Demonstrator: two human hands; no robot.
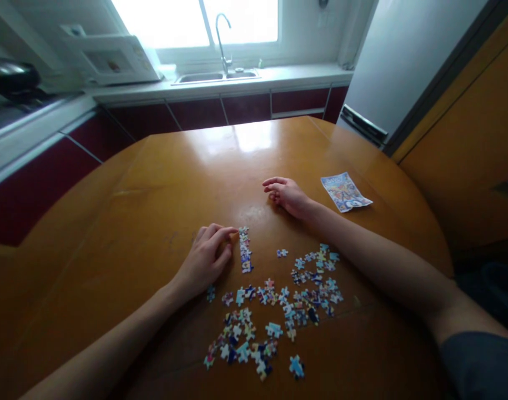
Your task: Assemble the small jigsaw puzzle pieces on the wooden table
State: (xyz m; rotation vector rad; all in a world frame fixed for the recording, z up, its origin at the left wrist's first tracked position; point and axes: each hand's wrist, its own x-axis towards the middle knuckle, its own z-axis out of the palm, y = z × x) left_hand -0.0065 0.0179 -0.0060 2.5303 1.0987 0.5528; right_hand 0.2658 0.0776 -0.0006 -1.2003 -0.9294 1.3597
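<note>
The narrow, multicoloured cardboard puzzle strip (245,251) ran forward; the nearer left hand (212,250), loosely open, empty, was beside its far end; the part-curled right hand (289,195), contents unclear, beyond-right.

Motifs on the loose puzzle pieces (273,329) are too small to tell. The picture's edges cut off the window (166,25) and right sleeve (482,364).

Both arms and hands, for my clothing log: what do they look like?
The left hand and right hand are bare, without gloves; no watch or bracelet shows. A dark blue-grey sleeve shows on the right arm; the visible left forearm has none.
</note>
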